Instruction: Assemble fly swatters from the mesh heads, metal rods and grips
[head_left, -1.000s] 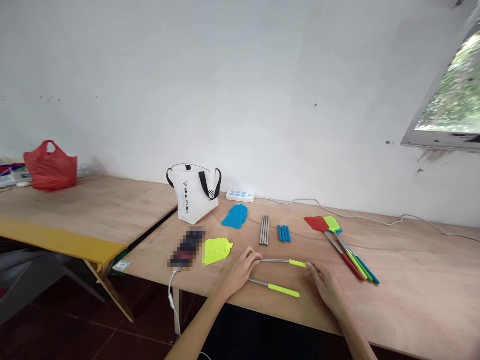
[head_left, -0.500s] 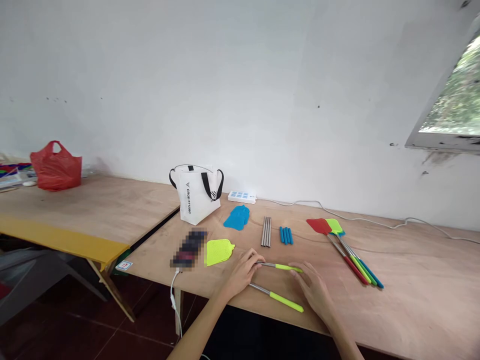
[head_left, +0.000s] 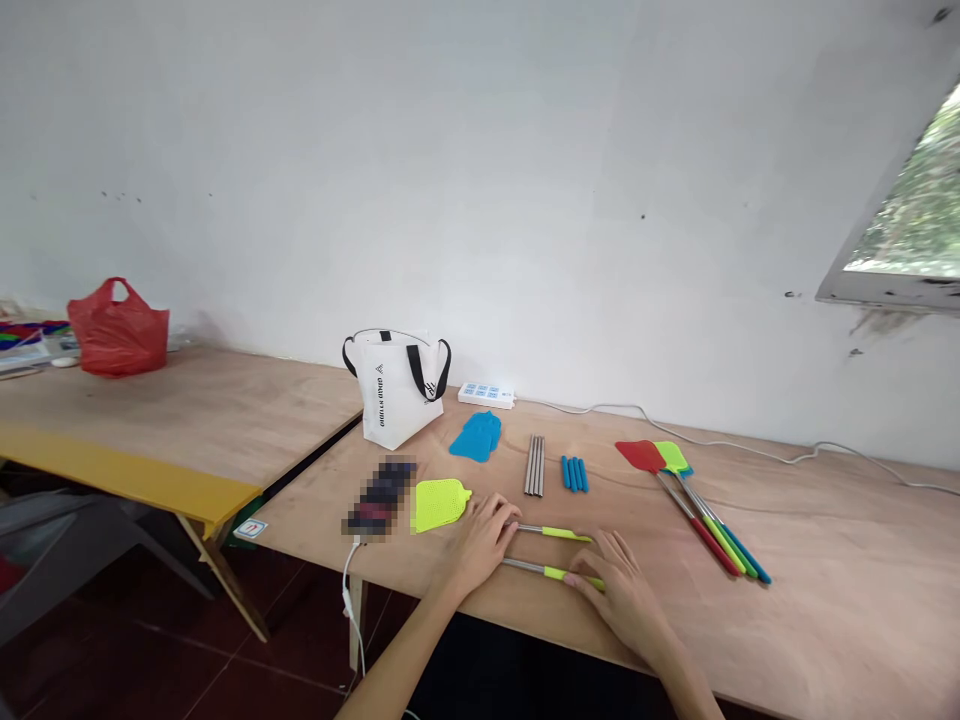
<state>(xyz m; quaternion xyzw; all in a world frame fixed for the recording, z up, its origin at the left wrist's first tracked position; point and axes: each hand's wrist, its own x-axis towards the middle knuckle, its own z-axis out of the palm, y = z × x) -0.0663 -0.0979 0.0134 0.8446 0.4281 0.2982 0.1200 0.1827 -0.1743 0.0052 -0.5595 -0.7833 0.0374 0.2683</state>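
Head view: white tote bag (head_left: 396,390) (contents hidden) upright.

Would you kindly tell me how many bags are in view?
2: a white bag stands near the wall behind the hands, and a red bag sits far left.

So on the surface (head_left: 825,600) there are two handles (head_left: 555,534) lying side by side near the front edge, left hand (head_left: 480,540) at their left ends, right hand (head_left: 622,590) on the nearer one. Left of that sits a swatter head (head_left: 439,503), then a phone (head_left: 379,495). Behind: a tote bag (head_left: 397,390), power strip (head_left: 487,394), metal rods (head_left: 534,464), grips (head_left: 574,473). Finished swatters (head_left: 697,505) lie off right.
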